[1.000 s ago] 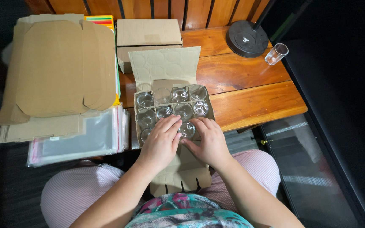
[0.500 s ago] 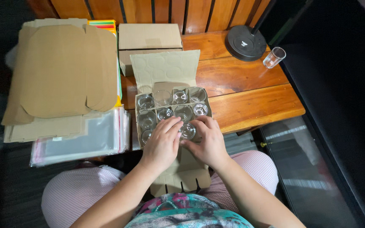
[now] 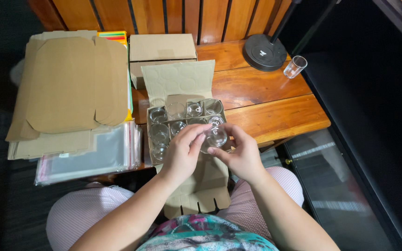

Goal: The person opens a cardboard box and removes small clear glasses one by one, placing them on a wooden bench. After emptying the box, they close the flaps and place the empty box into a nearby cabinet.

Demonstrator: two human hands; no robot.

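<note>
- The wooden table (image 3: 275, 109) runs across the far half of the scene, its right near edge bare.
- A stack of flat cardboard blanks (image 3: 68, 88) lies at the left, with a sliver of bright coloured sheets (image 3: 113, 35) showing behind it and a pile of clear plastic sleeves (image 3: 89, 155) just near of it.
- A plain closed brown box (image 3: 162, 51) stands at the far middle; no label on it can be made out.
- The open divided carton (image 3: 182, 125) sits in the middle, its lid flap raised, with small clear glasses standing in its cells.
- A round black stand base (image 3: 264, 51) rests far right, a lone glass (image 3: 295, 66) just beside it.
- The left hand (image 3: 182, 153) and right hand (image 3: 240, 155) both pinch one small glass (image 3: 216, 136) with their fingertips, holding it just above the carton's near right cells.
- Risk, as I judge it: the smooth glass could slip from so light a pinch and strike its neighbours, or catch on a divider and tilt.
</note>
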